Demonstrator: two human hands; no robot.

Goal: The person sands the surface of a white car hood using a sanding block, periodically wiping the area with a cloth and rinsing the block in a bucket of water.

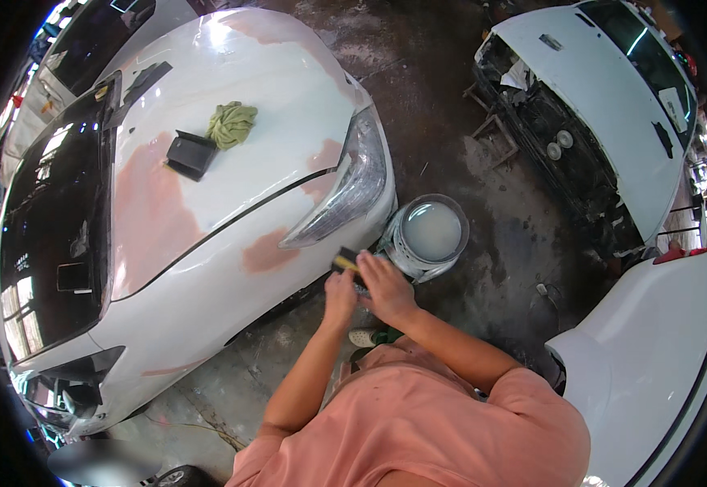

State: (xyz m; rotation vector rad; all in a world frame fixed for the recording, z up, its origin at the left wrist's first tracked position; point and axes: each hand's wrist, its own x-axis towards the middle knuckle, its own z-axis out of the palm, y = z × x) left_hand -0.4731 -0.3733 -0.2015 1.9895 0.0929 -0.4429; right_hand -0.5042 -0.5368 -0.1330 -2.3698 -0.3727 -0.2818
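My left hand (340, 295) and my right hand (387, 289) are close together in front of my body, both closed on a small black block with a yellowish strip (345, 260). The fingers hide part of the block. Just right of my hands a bucket (454, 261) holds cloudy water (432, 230). Beyond them to the left is a white car (244, 166) with pinkish filler patches (268, 252) on its fender and bonnet. On the bonnet lie a crumpled green cloth (232, 124) and a black, flat-sided pad (191, 155), side by side.
The headlight (344, 183) is near my hands. A second white car (585, 89) with its front end stripped stands far right, beside a metal stand (495, 138). A white car body panel (654, 349) is at near right. The concrete floor (426, 97) looks dark and wet.
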